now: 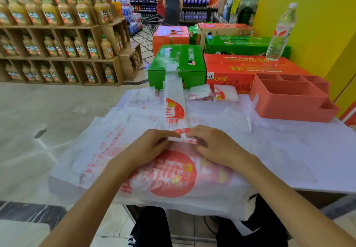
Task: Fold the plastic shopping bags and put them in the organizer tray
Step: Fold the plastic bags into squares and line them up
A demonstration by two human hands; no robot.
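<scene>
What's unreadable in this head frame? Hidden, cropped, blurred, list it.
- Head view: near end of the long folded white plastic bag strip is covered by the left hand and right hand pinching it.
- Floors of the coral plastic organizer tray compartments are hidden by its walls.
- How many bags are in the loose white bag pile: the layers overlap.
- Clear water bottle label is too small to read.

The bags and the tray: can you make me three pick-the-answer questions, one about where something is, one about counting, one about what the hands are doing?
1. Where is the water bottle?
A. on the red box
B. in the tray
C. on the floor

2. How many folded bags lie beside the organizer tray?
A. none
B. two
C. five

3. What are both hands doing?
A. hanging idle
B. lifting the tray
C. pinching the strip's end

Answers: 1 A, it stands on the red box. 2 B, two small packets lie left of the tray. 3 C, the left hand and right hand pinch the bag strip.
</scene>
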